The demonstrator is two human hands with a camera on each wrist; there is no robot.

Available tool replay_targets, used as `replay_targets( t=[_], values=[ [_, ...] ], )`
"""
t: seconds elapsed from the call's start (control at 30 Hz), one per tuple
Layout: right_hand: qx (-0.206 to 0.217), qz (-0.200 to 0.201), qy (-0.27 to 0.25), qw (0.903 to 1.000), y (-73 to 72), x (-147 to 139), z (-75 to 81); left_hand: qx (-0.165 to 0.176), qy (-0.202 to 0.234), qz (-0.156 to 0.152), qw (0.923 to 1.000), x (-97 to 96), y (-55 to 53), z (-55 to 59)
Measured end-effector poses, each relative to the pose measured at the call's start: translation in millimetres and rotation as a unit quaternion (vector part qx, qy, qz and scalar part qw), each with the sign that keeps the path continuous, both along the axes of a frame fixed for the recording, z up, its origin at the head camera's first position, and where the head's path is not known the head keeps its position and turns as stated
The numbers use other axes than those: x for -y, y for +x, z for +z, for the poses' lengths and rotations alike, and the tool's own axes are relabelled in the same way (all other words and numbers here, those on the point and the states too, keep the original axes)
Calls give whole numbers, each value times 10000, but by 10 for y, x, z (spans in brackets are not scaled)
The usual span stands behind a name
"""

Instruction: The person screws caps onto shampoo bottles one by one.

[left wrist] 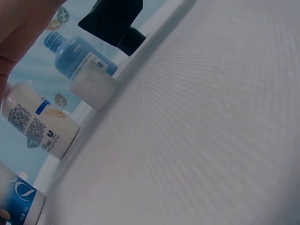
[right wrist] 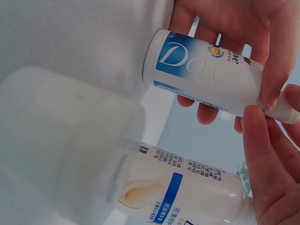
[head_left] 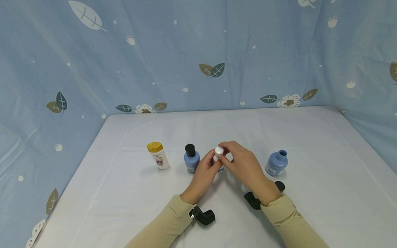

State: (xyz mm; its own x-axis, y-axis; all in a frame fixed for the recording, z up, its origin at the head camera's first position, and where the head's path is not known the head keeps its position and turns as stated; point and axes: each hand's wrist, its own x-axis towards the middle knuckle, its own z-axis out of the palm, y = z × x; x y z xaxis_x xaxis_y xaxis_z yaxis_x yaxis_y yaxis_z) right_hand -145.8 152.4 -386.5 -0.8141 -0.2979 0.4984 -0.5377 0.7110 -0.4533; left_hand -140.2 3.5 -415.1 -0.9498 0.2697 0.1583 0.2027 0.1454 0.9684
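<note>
Both hands meet over the middle of the table around a small white Dove bottle (right wrist: 206,70) with a blue label. The left hand (head_left: 204,176) grips its body, fingers behind and thumb near the neck. At the top, the right hand (head_left: 244,164) pinches the small white cap (head_left: 219,150) between thumb and fingers. Just left of the left hand stands a blue bottle with a black cap (head_left: 191,160). A second white bottle (right wrist: 183,187) with printed text stands close by the right hand; in the head view that hand hides it.
A white bottle with a gold cap (head_left: 158,156) stands on the left. To the right is a blue bottle (head_left: 276,163) with a bare threaded neck. A whitish cap (left wrist: 95,85) sits on the table under the right wrist, with a round black piece (head_left: 280,186) beside the wrist.
</note>
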Motion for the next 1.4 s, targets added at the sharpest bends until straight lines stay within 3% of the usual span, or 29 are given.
replay_targets(
  t=[0.47, 0.73, 0.9, 1.13, 1.4],
  values=[
    [-22, -39, 15, 10000, 6, 13, 7, -27, -1, -23, 10000, 8, -7, -12],
    [-74, -38, 6, 10000, 14, 17, 13, -56, 25, 22, 10000, 8, -122, -254],
    [-63, 6, 22, 10000, 20, 5, 20, -189, 54, -16, 9998, 1, -136, -290],
    [-72, 21, 211, 9997, 48, -22, 103, -99, -11, 24, 9999, -7, -127, -247],
    [283, 71, -86, 9995, 59, -127, 260, 182, 52, 93, 9998, -32, 1, 13]
  ],
)
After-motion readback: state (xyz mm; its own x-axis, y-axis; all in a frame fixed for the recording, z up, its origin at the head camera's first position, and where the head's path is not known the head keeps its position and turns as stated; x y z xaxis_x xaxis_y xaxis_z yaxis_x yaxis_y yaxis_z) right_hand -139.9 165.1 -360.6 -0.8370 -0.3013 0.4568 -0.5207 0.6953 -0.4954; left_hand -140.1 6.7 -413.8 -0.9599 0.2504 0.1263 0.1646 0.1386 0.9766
